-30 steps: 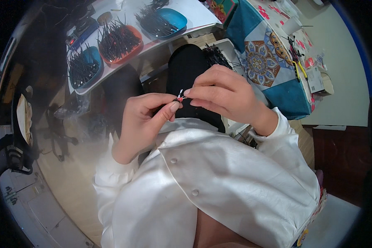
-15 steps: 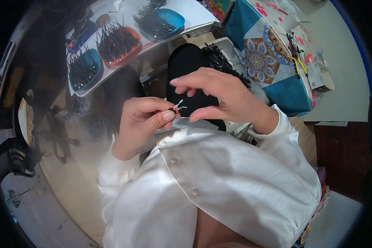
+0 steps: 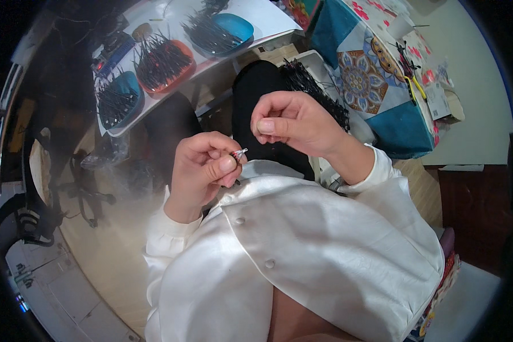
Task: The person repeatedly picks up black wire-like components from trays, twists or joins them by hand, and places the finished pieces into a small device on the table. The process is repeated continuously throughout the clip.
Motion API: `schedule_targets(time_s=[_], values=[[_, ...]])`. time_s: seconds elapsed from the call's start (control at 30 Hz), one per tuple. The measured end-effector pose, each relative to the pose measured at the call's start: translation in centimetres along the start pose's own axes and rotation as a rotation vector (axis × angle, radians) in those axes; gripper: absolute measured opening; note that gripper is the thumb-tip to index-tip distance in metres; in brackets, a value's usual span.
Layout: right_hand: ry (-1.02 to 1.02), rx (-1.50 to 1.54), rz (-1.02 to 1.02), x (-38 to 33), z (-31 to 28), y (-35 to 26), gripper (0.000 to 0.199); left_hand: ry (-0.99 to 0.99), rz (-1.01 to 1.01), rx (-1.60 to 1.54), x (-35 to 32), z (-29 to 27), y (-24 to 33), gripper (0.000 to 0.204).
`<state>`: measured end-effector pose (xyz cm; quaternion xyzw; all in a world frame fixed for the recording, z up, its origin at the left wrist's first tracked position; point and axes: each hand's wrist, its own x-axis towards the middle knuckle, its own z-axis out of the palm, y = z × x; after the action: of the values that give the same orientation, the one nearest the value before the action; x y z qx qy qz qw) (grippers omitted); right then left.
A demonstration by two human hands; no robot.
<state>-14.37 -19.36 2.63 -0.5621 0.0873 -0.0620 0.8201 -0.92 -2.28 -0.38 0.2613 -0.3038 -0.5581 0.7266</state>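
Right hand (image 3: 295, 122) curled in from spread, left hand (image 3: 204, 166) pinching white-tipped cable (image 3: 240, 153)

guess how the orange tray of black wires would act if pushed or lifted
The orange tray would probably slide rather than tip, being broad and shallow. The black wires poke well above its rim, so some might spill if it tilts.

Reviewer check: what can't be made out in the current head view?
Head view:
Red-and-white wire piece: middle, covered by left hand.
Right hand: anything pinched, hidden by thumb.
Orange tray: black wires, too tangled to count.
Wire heap: cut off by top edge.
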Motion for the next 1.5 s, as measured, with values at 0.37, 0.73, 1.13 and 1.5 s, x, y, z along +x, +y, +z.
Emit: schedule_targets(time_s=[0.37,0.73,1.13,1.5], values=[[-0.022,-1.331,-1.268,0.3,-0.1,-0.7,0.032,0.021,-0.093,-0.203,0.1,-0.3,-0.6,0.014],[-0.078,0.047,0.213,-0.9,0.5,0.4,0.007,-0.013,0.177,0.839,0.3,0.3,0.5,0.010],[-0.175,-0.944,-1.008,1.3,0.1,-1.8,0.017,-0.127,-0.209,-0.412,1.0,-1.6,-0.9,0.017],[-0.216,-1.040,-1.188,1.1,2.3,-2.5,0.016,-0.190,-0.260,-0.358,0.5,0.2,0.6,0.015]])
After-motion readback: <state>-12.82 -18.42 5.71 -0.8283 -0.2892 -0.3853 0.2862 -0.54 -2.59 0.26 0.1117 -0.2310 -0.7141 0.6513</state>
